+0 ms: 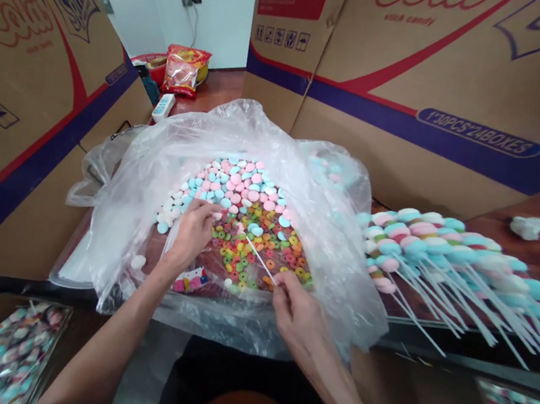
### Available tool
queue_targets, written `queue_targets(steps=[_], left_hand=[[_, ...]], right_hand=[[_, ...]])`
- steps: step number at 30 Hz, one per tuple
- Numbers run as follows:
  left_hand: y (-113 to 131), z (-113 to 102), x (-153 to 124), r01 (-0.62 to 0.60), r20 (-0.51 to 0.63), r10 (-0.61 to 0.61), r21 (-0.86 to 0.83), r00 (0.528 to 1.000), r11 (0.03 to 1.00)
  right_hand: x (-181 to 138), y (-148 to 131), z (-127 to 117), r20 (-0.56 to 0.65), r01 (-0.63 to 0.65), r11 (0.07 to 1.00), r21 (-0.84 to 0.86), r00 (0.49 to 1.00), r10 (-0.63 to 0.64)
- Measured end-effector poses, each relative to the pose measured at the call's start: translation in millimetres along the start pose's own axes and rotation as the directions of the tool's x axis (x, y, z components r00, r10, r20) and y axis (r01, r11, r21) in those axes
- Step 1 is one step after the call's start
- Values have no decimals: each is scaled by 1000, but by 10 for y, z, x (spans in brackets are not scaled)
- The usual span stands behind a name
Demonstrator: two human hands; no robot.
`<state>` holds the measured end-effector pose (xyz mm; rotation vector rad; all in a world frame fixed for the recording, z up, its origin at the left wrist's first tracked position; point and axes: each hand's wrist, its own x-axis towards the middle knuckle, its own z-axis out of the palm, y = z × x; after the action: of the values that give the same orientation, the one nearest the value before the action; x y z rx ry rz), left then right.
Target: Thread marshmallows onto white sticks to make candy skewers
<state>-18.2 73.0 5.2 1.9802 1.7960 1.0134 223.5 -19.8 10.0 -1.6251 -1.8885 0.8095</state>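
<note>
While pinching the lower end of a thin white stick [261,260] between thumb and fingers of the right hand [301,309], slants it up and leftward over the ring candies [242,256]. Angles the left hand [194,227] inward, fingers drawn together beside the pink, blue and white discs [231,186]; cannot tell whether gripping one. Stretches both forearms [124,329] forward across clear plastic sheeting [335,274]. Has candy sticks [434,245] heaped to the right, with printed cartons [450,101] behind.
</note>
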Motion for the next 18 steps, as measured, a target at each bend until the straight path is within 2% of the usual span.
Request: queue_targets(steps=[5, 7, 9, 12, 14, 16, 18], left_hand=[[81, 60, 160, -239, 164, 208, 200, 964, 950], [74, 96, 204, -279, 207, 237, 209, 949, 937], [71, 125, 233, -262, 198, 225, 191, 954, 946], [108, 115, 232, -120, 79, 116, 51, 990, 991], [159, 59, 178, 46, 30, -42, -169, 999, 985], [215, -28, 72, 244, 120, -213, -425, 970, 872], [258, -122, -72, 429, 309, -301, -564, 902, 705]], right_hand=[[7, 5, 38, -19, 7, 999, 54, 1000, -6], [18, 1, 36, -12, 14, 997, 73, 1000, -13], [28, -8, 25, -1, 22, 996, 84, 1000, -22], [30, -26, 0, 14, 8, 995, 97, 1000, -10], [22, -37, -19, 35, -23, 993, 116, 999, 20], [15, -49, -35, 61, -57, 990, 132, 997, 50], [16, -62, -40, 74, -69, 988, 141, 996, 59]])
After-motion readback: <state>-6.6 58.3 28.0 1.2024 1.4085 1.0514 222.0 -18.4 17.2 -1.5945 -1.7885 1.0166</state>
